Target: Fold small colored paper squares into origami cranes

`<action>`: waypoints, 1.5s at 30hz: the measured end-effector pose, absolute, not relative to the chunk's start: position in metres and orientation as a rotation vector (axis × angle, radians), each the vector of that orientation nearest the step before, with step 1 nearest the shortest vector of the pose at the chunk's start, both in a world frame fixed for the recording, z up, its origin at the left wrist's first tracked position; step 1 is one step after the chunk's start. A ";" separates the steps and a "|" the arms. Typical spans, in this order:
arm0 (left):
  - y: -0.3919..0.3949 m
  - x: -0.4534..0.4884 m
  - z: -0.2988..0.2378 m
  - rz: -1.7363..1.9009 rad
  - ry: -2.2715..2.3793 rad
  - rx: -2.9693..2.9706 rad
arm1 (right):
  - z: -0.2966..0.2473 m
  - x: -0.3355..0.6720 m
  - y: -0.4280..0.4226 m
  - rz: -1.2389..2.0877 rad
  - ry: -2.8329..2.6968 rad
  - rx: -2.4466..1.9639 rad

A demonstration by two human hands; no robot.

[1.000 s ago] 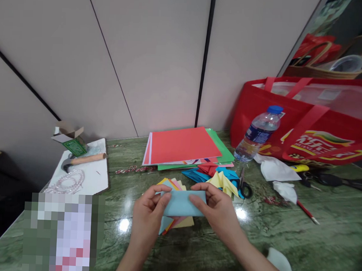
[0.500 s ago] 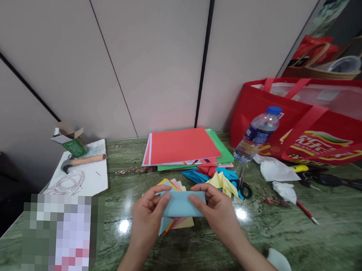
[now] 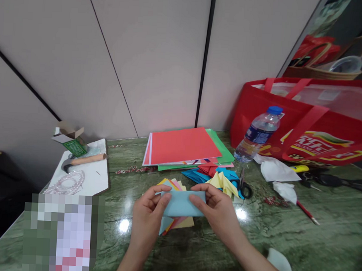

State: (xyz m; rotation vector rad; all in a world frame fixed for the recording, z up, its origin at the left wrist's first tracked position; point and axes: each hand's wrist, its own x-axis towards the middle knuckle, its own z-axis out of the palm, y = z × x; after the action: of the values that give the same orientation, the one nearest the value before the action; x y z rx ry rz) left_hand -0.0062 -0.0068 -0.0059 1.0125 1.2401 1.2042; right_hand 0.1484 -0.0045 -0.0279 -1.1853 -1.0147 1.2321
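Observation:
My left hand (image 3: 147, 218) and my right hand (image 3: 218, 211) both pinch a folded light blue paper (image 3: 181, 203), one at each end, thumbs on its near face. The paper is held just above a small fanned stack of coloured paper squares (image 3: 177, 222) lying on the green marble table (image 3: 194, 248). Several folded paper pieces in yellow, blue and red (image 3: 218, 178) lie just beyond my right hand.
A pile of large coloured sheets, red on top (image 3: 183, 145), lies by the wall. Scissors (image 3: 243, 186), a water bottle (image 3: 257, 135), a red bag (image 3: 307, 121), crumpled tissues (image 3: 275, 169) and a red pencil (image 3: 308, 213) are at the right. A hammer (image 3: 82, 161), beads (image 3: 68, 180) and a small box (image 3: 69, 140) are at the left.

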 end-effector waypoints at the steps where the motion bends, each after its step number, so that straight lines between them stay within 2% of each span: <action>1: -0.007 -0.006 -0.006 1.204 1.241 1.013 | -0.028 0.148 -0.005 1.231 -1.016 -1.192; 21: -0.008 -0.003 -0.001 1.251 1.380 1.194 | -0.026 0.149 -0.004 1.239 -1.085 -1.190; 32: -0.010 -0.003 -0.001 1.239 1.384 1.336 | -0.028 0.152 -0.001 1.090 -1.285 -1.298; 45: -0.008 -0.002 0.002 1.180 1.324 1.182 | -0.026 0.152 -0.002 1.112 -1.289 -1.307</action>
State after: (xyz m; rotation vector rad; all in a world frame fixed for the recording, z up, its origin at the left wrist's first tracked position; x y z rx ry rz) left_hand -0.0023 -0.0075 0.0024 1.1825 1.3239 1.1798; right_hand 0.1521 -0.0018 -0.0260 -1.3070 -1.2891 1.1119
